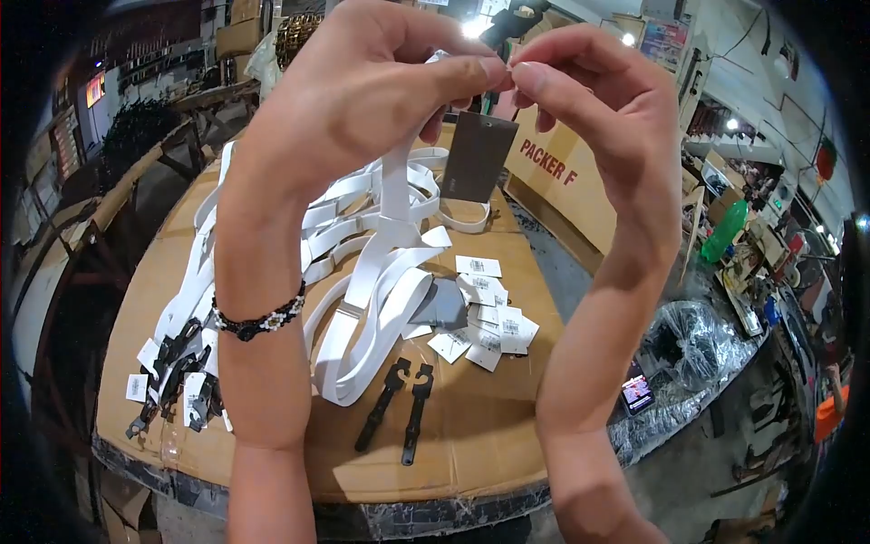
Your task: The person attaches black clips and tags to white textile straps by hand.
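Both hands are raised at the top centre, fingertips pinched close together. My left hand (381, 95) is closed on something I cannot make out; a white belt (396, 195) hangs down below it. My right hand (598, 86) pinches at the same spot, its held item too small to name. Just below the fingers hangs a dark grey tag (478, 156). Under the hands, looped white belts (349, 335) lie on the cardboard-covered table (489, 435). Beside them are white barcode tags (485, 331), a grey card (441, 304) and two black plastic hooks (417, 414).
A carton (562, 177) marked PACKER F stands behind the table. At the left lie more belts with black hooks (181, 363). On the right are a green bottle (725, 231), a clear plastic bag (693, 340) and a phone (637, 392).
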Available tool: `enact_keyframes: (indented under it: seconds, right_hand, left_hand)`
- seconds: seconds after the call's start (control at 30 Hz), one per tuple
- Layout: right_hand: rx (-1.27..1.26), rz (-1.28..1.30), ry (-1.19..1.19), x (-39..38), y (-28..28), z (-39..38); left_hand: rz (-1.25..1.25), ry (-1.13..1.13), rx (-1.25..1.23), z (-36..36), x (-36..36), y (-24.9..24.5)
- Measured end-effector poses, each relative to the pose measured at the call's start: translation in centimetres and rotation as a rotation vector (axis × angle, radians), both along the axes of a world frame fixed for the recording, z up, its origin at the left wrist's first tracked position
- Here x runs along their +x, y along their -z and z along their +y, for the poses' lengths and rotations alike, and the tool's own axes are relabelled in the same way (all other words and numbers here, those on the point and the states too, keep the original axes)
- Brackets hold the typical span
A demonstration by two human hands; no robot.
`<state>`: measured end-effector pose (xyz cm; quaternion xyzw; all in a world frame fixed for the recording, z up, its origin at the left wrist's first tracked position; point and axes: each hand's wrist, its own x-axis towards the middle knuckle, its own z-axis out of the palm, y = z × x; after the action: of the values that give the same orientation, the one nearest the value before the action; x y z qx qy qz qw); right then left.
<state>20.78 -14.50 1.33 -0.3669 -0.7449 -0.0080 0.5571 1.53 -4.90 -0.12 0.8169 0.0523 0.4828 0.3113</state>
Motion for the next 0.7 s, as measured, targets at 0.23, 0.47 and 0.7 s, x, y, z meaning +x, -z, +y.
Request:
enact_keyframes:
  seconds: [0.23, 0.47, 0.7]
  right_hand:
    - [-0.012, -0.035, 0.053, -0.5, 0.0, 0.1]
    - [0.075, 0.051, 0.07, -0.3, -0.1, -0.7]
    - [0.218, 0.2, 0.087, -0.2, -0.5, -2.9]
  left_hand:
    - [-0.016, 0.043, -0.037, 0.5, -0.2, 0.3]
    - [-0.099, 0.108, 0.078, 1.6, 0.1, 0.2]
    - [-0.26, -0.16, -0.042, -3.3, -0.5, -6.0]
